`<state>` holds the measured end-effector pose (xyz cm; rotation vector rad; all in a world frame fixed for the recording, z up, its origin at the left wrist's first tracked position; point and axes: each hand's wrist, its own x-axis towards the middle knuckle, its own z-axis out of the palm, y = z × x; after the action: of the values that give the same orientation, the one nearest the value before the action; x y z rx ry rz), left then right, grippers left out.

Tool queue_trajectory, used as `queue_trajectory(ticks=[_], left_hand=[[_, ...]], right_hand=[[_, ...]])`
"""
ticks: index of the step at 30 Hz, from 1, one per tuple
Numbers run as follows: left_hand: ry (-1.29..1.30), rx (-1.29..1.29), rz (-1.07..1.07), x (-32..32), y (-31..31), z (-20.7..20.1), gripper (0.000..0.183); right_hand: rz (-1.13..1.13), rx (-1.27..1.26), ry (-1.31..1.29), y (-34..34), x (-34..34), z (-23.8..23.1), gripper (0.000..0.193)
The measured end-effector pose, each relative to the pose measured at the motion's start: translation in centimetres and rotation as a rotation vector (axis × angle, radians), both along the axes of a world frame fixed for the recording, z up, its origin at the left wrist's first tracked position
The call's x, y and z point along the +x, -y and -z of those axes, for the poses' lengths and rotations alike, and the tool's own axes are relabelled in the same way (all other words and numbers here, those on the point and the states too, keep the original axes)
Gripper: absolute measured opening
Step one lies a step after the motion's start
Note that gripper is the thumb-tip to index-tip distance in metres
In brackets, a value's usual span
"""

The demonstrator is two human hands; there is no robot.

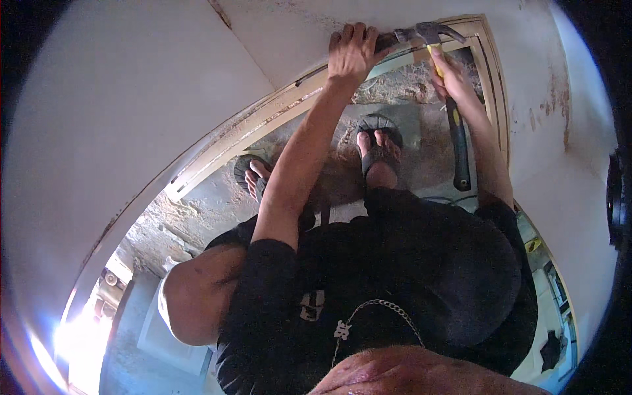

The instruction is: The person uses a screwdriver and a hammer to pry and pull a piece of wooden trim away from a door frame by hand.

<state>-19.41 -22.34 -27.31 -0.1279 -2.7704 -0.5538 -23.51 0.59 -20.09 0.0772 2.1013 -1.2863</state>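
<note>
A claw hammer [459,141] with a black and yellow handle is gripped close under its head by my right hand [453,78]. The steel head lies sideways at the top, its claw curving to the right. Its striking face meets, or nearly meets, the right end of a short dark brown piece [386,42]. My left hand [352,54] is closed over that piece, against the cream wooden frame [309,92]; whether it is a block or a tool handle I cannot tell. Part of the piece is hidden under my fingers.
A pale wall [145,85] surrounds the frame, with brown stains [559,105] at the right. My sandalled feet stand on a floor [421,158] strewn with dust and shavings. Bright light [82,336] comes from the lower left, beside a grey-blue panel [131,329].
</note>
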Motion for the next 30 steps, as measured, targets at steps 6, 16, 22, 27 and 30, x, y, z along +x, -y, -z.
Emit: queue_trajectory(ticks=[6, 16, 22, 27, 30], left_hand=[[0.068, -0.027, 0.012, 0.1, -0.3, -0.7, 0.051], [0.104, -0.045, 0.035, 0.5, 0.4, 0.1, 0.053], [0.087, -0.019, 0.029, 0.2, 0.2, -0.5, 0.051], [0.060, -0.004, 0.035, 0.2, 0.3, -0.4, 0.050], [0.061, -0.010, 0.041, 0.3, 0.5, -0.4, 0.049]], right_hand=[[0.432, -0.182, -0.022, -1.8, -1.4, -0.4, 0.049], [0.215, -0.029, 0.070, 0.6, -0.3, -0.6, 0.044], [0.098, 0.163, -0.002, -1.8, -0.5, 2.2, 0.060], [0.025, -0.056, 0.002, 0.8, 0.3, 0.6, 0.049], [0.123, -0.007, -0.059, -0.7, -0.2, 0.5, 0.052]])
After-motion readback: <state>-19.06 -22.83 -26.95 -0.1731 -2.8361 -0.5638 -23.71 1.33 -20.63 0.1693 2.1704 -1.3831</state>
